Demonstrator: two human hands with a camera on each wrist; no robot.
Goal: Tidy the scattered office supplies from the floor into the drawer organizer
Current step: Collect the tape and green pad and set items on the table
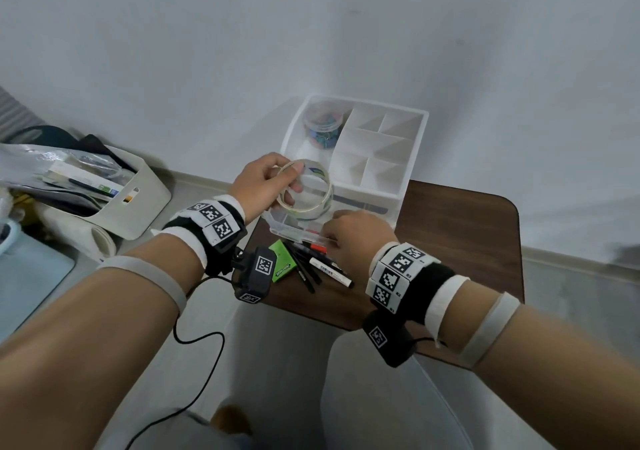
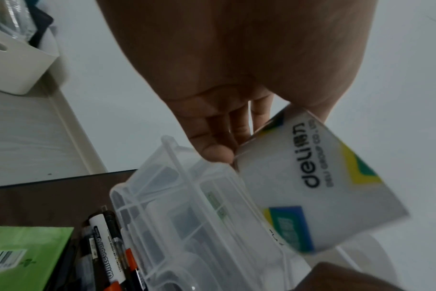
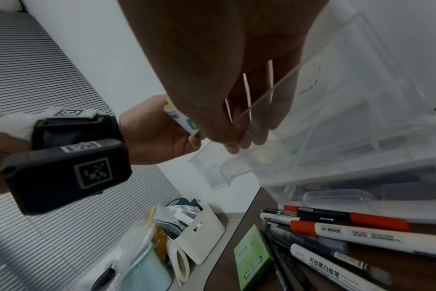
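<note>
My left hand [image 1: 289, 186] grips a roll of clear tape [image 1: 306, 190] by its rim, thumb outside and fingers through the core, above the pulled-out clear drawer [image 1: 294, 229]. In the left wrist view the tape roll [image 2: 311, 187] shows printed lettering and hangs over the drawer [image 2: 187, 216]. My right hand [image 1: 330, 238] holds the drawer's front lip, its fingers [image 3: 249, 128] hooked on the handle [image 3: 219, 169]. The white drawer organizer [image 1: 412, 172] stands behind, with a jar of coloured clips [image 1: 322, 125] in its top tray. Markers [image 1: 323, 267] and a green pack [image 1: 284, 264] lie on the brown surface.
A white bin [image 1: 138, 203] stuffed with bags and papers stands on the floor at the left, beside a paper roll [image 1: 102, 241]. The brown surface [image 1: 460, 231] has bare room to the right of the organizer. A black cable [image 1: 197, 338] hangs from my left wrist.
</note>
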